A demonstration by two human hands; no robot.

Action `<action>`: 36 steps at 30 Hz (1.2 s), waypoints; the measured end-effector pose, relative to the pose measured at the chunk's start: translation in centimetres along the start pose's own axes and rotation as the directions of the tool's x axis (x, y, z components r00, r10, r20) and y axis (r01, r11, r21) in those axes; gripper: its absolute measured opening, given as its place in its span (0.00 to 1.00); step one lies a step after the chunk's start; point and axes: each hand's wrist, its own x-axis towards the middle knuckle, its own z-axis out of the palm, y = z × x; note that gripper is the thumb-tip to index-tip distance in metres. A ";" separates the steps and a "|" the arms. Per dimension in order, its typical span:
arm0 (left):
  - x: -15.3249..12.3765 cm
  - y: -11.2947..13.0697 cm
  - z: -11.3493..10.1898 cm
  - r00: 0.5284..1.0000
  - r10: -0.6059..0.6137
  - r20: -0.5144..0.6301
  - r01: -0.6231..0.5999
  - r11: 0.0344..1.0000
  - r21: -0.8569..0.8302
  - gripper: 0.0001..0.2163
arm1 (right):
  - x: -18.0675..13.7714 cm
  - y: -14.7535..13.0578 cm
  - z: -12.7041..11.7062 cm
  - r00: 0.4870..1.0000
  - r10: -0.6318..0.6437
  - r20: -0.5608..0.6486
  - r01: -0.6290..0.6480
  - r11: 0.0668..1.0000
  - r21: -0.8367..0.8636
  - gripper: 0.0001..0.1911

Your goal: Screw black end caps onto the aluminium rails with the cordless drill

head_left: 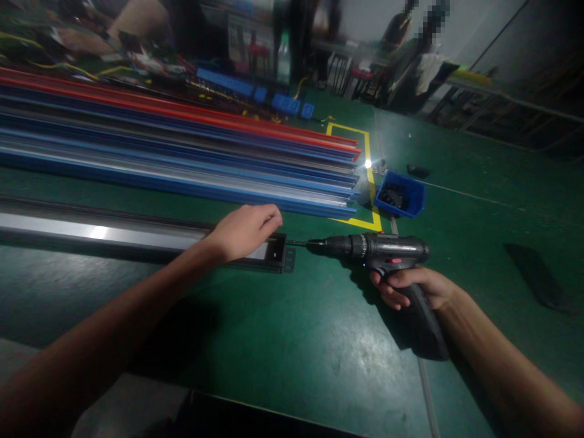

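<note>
A long black and silver metal rail [109,234] lies across the green table [292,340], its end cap [280,252] near the middle. My left hand [244,231] rests on that end with fingers curled over its far edge, pressing it down. My right hand [413,286] grips the handle of a dark cordless drill [383,252] held sideways. The drill's bit [296,244] points left and touches the rail's end cap.
A stack of long blue, silver and red rails [182,152] lies behind. A blue bin [404,194] of dark small parts sits by yellow floor-tape marks [369,182]. A dark flat strip [536,274] lies right. People stand at benches in the background.
</note>
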 end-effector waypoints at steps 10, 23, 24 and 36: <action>-0.1 0.2 -0.2 1.000 0.003 -0.002 -0.003 1.000 0.003 0.17 | -0.1 0.1 -0.2 1.000 0.014 -0.003 -0.014 1.000 0.008 0.13; -0.1 0.2 -0.1 1.000 0.006 0.006 -0.006 1.000 0.001 0.17 | -0.2 0.1 -0.1 1.000 0.015 -0.004 -0.015 1.000 0.002 0.13; -0.1 0.2 -0.1 1.000 0.009 0.006 -0.009 1.000 0.002 0.17 | -0.2 0.1 -0.2 1.000 0.014 -0.004 -0.014 1.000 0.003 0.13; 0.0 0.0 0.0 1.000 -0.007 0.020 0.007 1.000 -0.003 0.18 | -0.1 0.1 -0.1 1.000 0.008 0.007 -0.008 1.000 -0.004 0.13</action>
